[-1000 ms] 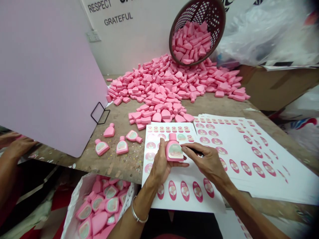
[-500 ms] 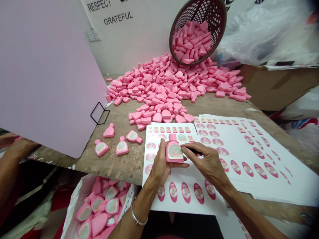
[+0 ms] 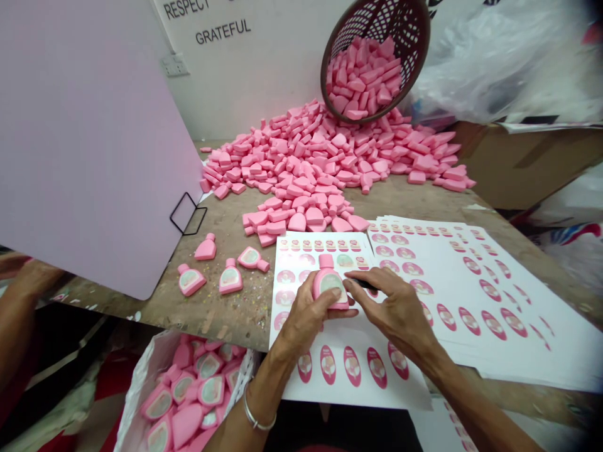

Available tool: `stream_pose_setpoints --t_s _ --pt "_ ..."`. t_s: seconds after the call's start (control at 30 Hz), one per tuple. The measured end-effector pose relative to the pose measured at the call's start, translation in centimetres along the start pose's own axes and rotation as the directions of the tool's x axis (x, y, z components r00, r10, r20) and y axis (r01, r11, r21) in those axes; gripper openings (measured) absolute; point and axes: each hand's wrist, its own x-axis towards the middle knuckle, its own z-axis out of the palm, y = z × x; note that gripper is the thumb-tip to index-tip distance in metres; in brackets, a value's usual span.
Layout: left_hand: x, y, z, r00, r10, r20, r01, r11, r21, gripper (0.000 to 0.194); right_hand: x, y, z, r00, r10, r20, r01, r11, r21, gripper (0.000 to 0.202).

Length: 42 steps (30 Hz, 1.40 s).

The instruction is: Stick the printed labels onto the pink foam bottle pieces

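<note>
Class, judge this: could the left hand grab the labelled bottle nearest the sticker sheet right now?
Probably not: the left hand is holding another pink bottle, thumb over part of the label. Otherwise, the way to the labelled bottle looks open.

A tabletop gap (image 3: 255, 301) parts 4 bottles (image 3: 230, 278) from the sheet (image 3: 330, 394); the pile (image 3: 301, 166) blocks behind.

White wall (image 3: 273, 75) at rear, lettered "GRATEFUL" in black capitals, pale outlet plate (image 3: 175, 65) below left. Worn brown wooden tabletop (image 3: 405, 201) spans room's width; tall pale-lilac panel (image 3: 94, 138) over its left edge, brown cardboard box (image 3: 541, 163) beyond right edge.
</note>
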Motion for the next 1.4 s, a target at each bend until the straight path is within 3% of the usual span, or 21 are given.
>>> stream_pose_setpoints --t_s 0.07,0.13,0.2,0.3,0.4,0.6,0.67,0.77,0.83,0.87,0.93,1.03,1.1,1.2,1.27,1.33,1.4 --pt "-0.2 0.0 0.0 1.000 -0.015 0.022 0.015 1.000 0.001 0.031 0.3 0.2 -0.3 0.998 -0.006 -0.060 -0.002 0.991 -0.130 0.031" --pt "-0.4 0.1 0.1 0.997 -0.040 0.060 0.040 0.999 -0.004 0.031 0.8 0.2 -0.2 0.997 0.062 -0.037 -0.064 0.996 -0.056 0.048" --pt "-0.5 0.1 0.2 0.994 -0.058 0.098 0.058 0.998 0.010 0.035 1.3 0.2 0.3 0.987 0.135 0.089 -0.146 0.980 0.135 0.059" --pt "-0.8 0.1 0.2 0.990 -0.093 0.107 0.093 0.996 0.002 0.040 1.7 0.2 1.1 0.950 0.246 0.190 -0.294 0.911 0.290 0.055" --pt "-0.9 -0.1 0.0 0.990 -0.106 0.088 0.114 0.989 -0.092 0.038 1.1 0.4 1.3 0.914 0.309 0.261 -0.385 0.863 0.326 0.060" --pt "-1.1 -0.3 -0.1 0.996 -0.076 0.049 0.081 0.991 -0.110 0.039 -0.5 1.2 -0.3 0.824 0.268 0.499 -0.468 0.819 0.332 0.068" --pt "-1.4 0.1 -0.5 0.995 -0.096 0.010 0.096 0.993 -0.062 0.040 0.1 2.4 -1.2 0.827 0.286 0.484 -0.470 0.823 0.319 0.067" --pt "-1.8 1.4 -2.9 0.981 -0.071 -0.182 0.102 0.980 0.168 0.041 2.8 5.6 -2.1 0.900 0.300 0.318 -0.378 0.899 0.220 0.056" --pt "-1.9 2.3 -5.8 0.921 0.112 -0.373 0.085 0.877 0.473 0.038 5.8 8.2 -2.1 0.935 0.314 0.165 -0.331 0.940 0.083 0.049" --pt "-1.9 2.7 -7.4 0.856 0.277 -0.437 0.073 0.771 0.633 0.036 7.6 9.4 -1.9 0.939 0.329 0.101 -0.332 0.943 0.015 0.045" --pt "-1.6 3.4 -10.8 0.758 0.480 -0.441 0.143 0.539 0.830 0.035 11.1 11.7 -1.2 0.924 0.383 0.013 -0.380 0.921 -0.087 0.041" --pt "-1.2 4.2 -14.4 0.733 0.509 -0.451 0.372 0.255 0.893 0.038 15.5 13.8 0.3 0.885 0.465 -0.030 -0.465 0.875 -0.132 0.046" --pt "-1.0 4.5 -15.3 0.716 0.572 -0.401 0.439 0.078 0.895 0.039 17.2 14.6 1.4 0.862 0.507 0.017 -0.501 0.856 -0.126 0.045" --pt "-0.8 4.8 -14.7 0.618 0.762 -0.191 0.376 -0.073 0.924 0.039 18.4 15.0 2.2 0.825 0.557 0.102 -0.549 0.831 -0.092 0.040" --pt "-0.4 4.7 -13.1 0.562 0.819 -0.115 0.239 -0.027 0.971 0.037 18.5 15.1 2.1 0.803 0.582 0.129 -0.580 0.813 -0.054 0.041" --pt "0.2 4.4 -10.8 0.598 0.794 -0.114 0.043 0.110 0.993 0.031 18.1 14.8 1.3 0.797 0.587 0.144 -0.594 0.805 0.005 0.042" --pt "0.9 3.8 -8.2 0.690 0.712 -0.129 -0.109 0.278 0.954 0.027 17.1 13.9 0.3 0.809 0.567 0.154 -0.583 0.809 0.080 0.043"
